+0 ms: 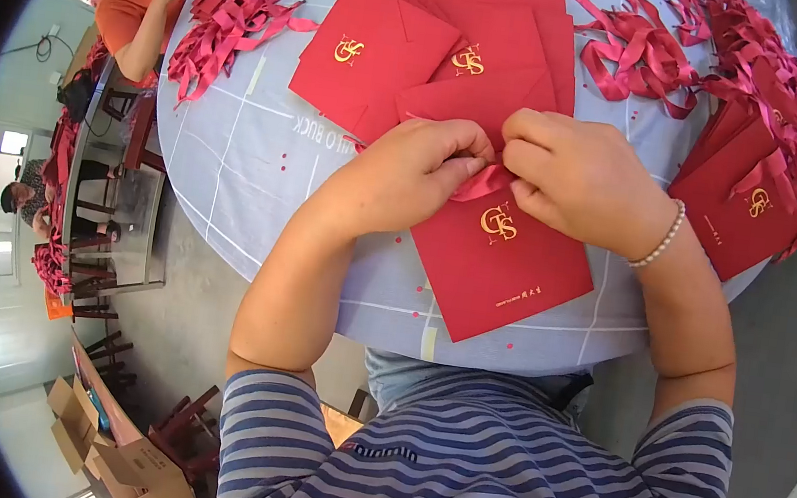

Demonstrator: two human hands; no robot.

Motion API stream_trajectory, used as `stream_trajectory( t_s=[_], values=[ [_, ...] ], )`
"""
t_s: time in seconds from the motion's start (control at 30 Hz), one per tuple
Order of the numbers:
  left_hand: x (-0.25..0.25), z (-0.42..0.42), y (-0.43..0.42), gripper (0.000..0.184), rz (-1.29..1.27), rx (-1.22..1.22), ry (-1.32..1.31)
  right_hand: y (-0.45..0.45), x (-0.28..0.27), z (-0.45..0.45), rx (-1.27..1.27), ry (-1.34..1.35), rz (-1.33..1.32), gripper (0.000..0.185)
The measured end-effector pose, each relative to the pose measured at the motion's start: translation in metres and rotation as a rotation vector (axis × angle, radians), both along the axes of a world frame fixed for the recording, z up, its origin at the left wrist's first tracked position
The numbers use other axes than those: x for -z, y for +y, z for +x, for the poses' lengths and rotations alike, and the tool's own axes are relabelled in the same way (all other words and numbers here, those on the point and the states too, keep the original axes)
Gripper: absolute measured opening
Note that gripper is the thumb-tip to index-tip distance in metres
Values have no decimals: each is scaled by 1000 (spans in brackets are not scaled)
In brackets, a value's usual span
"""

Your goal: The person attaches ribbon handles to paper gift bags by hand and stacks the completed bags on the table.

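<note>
Seemingly midway, pinching ribbon (482,186) in left grip (413,173) and right grip (581,184), with ribboned envelopes (732,222) likely done, plain envelopes (380,63) remaining

The left arm (291,276) and right arm (702,326) reached forward, both bent at the elbow, and angled inward so that the two hands nearly met in front of the body. The left hand (418,172) lay back upward, thumb and forefinger drawn together in a pinch. The right hand (581,177) faced it, back upward too, fingers curled tightly under.
</note>
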State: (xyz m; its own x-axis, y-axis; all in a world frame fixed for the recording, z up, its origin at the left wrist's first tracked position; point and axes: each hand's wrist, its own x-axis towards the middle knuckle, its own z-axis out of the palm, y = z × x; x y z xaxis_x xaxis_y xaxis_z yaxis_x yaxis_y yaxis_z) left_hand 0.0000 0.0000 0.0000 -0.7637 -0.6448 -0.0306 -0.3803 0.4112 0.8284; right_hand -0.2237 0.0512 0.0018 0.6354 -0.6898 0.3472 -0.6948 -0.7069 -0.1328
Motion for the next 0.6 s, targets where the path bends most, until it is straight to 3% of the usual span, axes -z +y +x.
stream_trajectory(
  t_s=[0.07, 0.1, 0.17, 0.23, 0.3, 0.47, 0.57, 0.6],
  values=[
    [3, -2, 0, 12, -17, -2, -8, -3, 0, -12, -101, -244, 255, 16],
    [4, -2, 1, 12, -11, -5, 12, -6, -2, -15, -100, -225, 263, 16],
    [-4, -5, 3, 15, 87, -56, -17, -11, -3, -20, 0, -484, 459, 17],
    [-6, -10, 9, 19, 157, -66, -40, -13, 0, -18, 109, -557, 477, 13],
    [-8, -12, 13, 24, 232, -75, -69, -14, 5, -16, 89, -454, 370, 8],
    [-11, -11, 20, 33, -217, 188, 38, -10, 2, -11, 28, -453, 396, 20],
    [-9, -14, 32, 28, -384, 172, 58, -7, -10, -16, 121, -315, 530, 24],
    [-10, -15, 35, 26, -451, 163, 88, -8, -13, -17, 43, -337, 638, 18]
  ],
)
